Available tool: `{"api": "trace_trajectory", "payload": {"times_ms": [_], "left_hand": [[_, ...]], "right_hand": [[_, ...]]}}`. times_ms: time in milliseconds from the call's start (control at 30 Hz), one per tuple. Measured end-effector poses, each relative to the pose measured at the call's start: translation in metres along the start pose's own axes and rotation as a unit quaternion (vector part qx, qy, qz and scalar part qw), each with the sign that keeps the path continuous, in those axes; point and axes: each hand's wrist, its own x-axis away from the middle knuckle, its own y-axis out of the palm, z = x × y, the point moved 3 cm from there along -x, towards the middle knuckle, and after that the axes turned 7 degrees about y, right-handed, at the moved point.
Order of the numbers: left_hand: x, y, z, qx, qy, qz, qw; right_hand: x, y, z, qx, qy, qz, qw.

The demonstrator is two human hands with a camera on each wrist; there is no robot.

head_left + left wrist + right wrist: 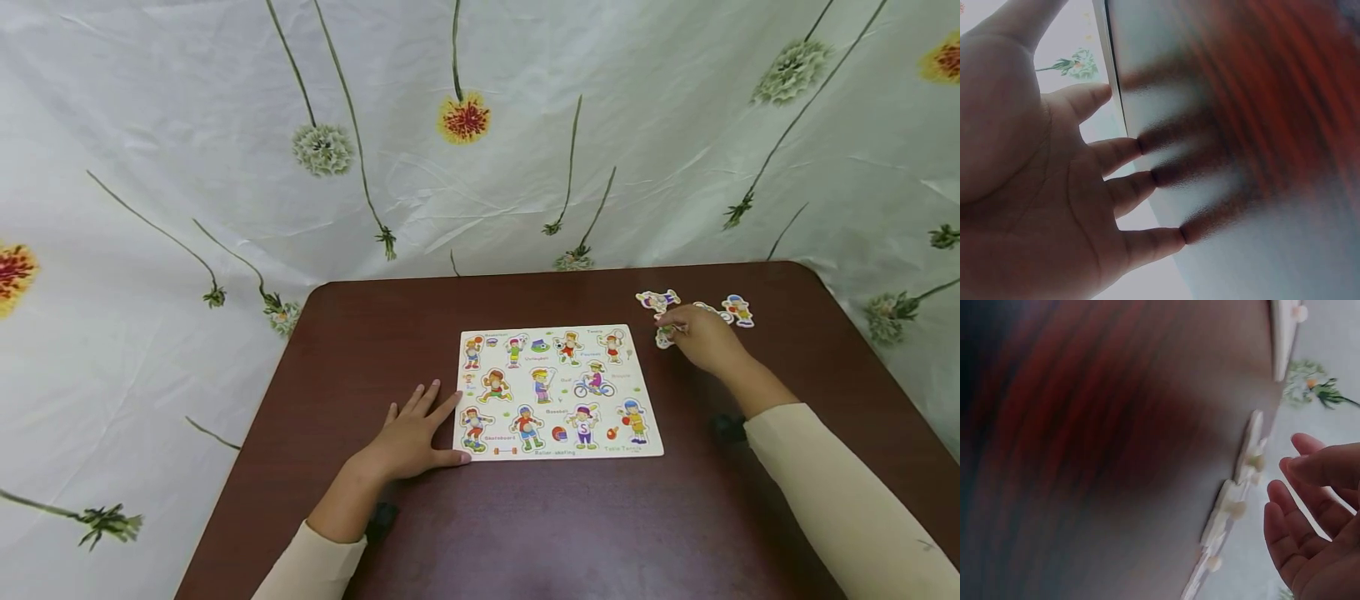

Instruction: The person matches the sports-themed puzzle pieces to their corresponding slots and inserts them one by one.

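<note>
A white puzzle board [555,417] printed with sports figures lies flat on the brown table. My left hand [405,437] is spread at its left side, with thumb and index finger touching the board's edge. In the left wrist view the fingertips [1169,240] rest on the tabletop. My right hand [705,337] is over several loose figure pieces [738,310] beyond the board's upper right corner. The right wrist view shows its fingers [1282,540] loosely bent, with nothing seen between them. Knobbed pieces [1249,447] lie on the table apart from that hand.
The dark brown table [360,350] has rounded far corners. A white cloth [510,208] with printed flowers hangs behind it and shows along its left and right sides. Another loose piece [658,301] lies near the table's far edge.
</note>
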Motion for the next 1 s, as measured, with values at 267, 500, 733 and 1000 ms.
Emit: {"api": "trace_trajectory", "payload": {"times_ms": [267,500,733,1000], "left_hand": [[0.001,0.001,-0.001,0.003,-0.001,0.001,1.0000],[0.001,-0.001,0.000,0.009,0.002,0.003,1.0000],[0.001,-0.001,0.000,0.000,0.000,0.001,1.0000],[0.001,0.000,0.000,-0.001,0.002,0.004,1.0000]], "right_hand": [[-0.010,0.006,0.008,0.032,0.006,-0.011,0.999],[-0.013,0.009,0.007,0.026,-0.015,0.005,1.000],[-0.015,0.010,0.004,0.036,-0.012,0.003,0.999],[-0.016,0.011,0.002,0.040,-0.006,-0.011,0.999]]}}
